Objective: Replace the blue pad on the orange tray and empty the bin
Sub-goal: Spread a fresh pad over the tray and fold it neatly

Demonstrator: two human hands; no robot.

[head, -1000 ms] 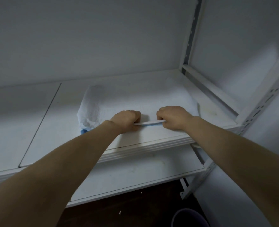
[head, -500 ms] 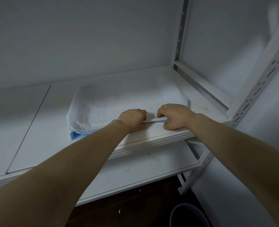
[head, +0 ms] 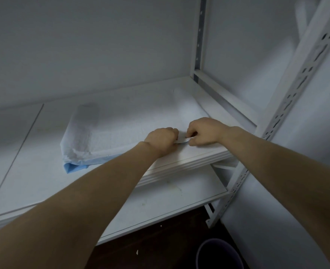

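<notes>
White shelf faced me, stained lower shelf just beneath it, slotted metal upright at my right, dark floor below, grey wall behind.

Folded blue pad, white side up, lies on the shelf.

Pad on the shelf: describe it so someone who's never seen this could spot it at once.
Find the white rack in the corner, then its upper shelf. The pad lies flat there, its near edge pinched by the left hand and right hand. Unlike the smooth shelf, it is quilted white, with blue underside showing at its near-left corner.
</notes>
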